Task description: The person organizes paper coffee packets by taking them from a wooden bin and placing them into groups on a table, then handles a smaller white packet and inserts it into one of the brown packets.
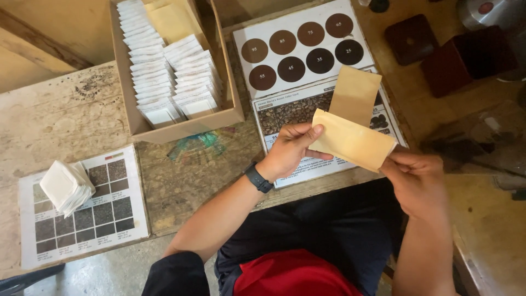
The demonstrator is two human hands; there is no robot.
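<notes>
Both of my hands hold a flat tan paper pouch [350, 142] above the table's near edge. My left hand [290, 151], with a dark watch at the wrist, pinches its left end between thumb and fingers. My right hand [416, 178] grips its right end. A second tan pouch [356, 93] lies flat on a chart just behind the held one. A cardboard box [181, 129] with rows of small white sachets [164, 71] stands further left on the table.
A chart with brown discs [301, 46] and a chart with a bean photo [290, 112] lie beneath my hands. At the left a stack of white sachets [67, 186] rests on a grey swatch chart [104, 214]. Dark red boxes [444, 49] sit at the right.
</notes>
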